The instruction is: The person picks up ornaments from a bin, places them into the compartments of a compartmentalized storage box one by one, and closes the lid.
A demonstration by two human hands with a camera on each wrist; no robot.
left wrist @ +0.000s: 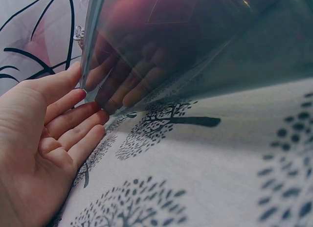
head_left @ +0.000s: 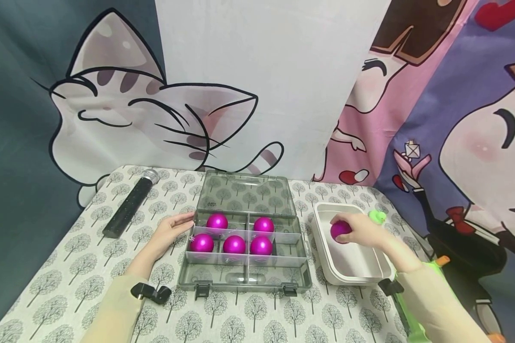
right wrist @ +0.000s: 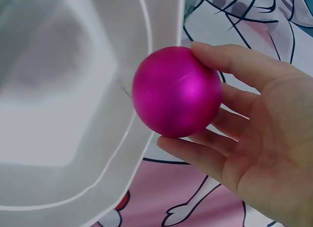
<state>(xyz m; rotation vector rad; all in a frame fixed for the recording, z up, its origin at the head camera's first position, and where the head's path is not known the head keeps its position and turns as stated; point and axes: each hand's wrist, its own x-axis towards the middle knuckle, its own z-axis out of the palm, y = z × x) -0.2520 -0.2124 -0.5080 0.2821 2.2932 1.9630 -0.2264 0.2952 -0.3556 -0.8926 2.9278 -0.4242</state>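
Note:
My right hand (head_left: 361, 229) grips a shiny magenta ball (right wrist: 177, 92) between thumb and fingers, above the white plastic tub (head_left: 319, 238). The fingertips of my left hand (head_left: 167, 236) touch the left wall of a grey see-through compartment box (head_left: 216, 274), its fingers fairly straight in the left wrist view. The box lies with its lid (head_left: 246, 193) tipped back. Several magenta balls sit in its back and middle rows, among them one at the back left (head_left: 217, 222) and one in the middle row (head_left: 234, 245). Its front row holds no ball.
A black microphone (head_left: 128, 207) with a silver head lies left of the box. Beyond the tub's right rim is a small green toy duck (head_left: 377, 217). A tree-patterned cloth (head_left: 214, 319) covers the table, and a printed cartoon curtain (head_left: 249, 57) hangs behind it.

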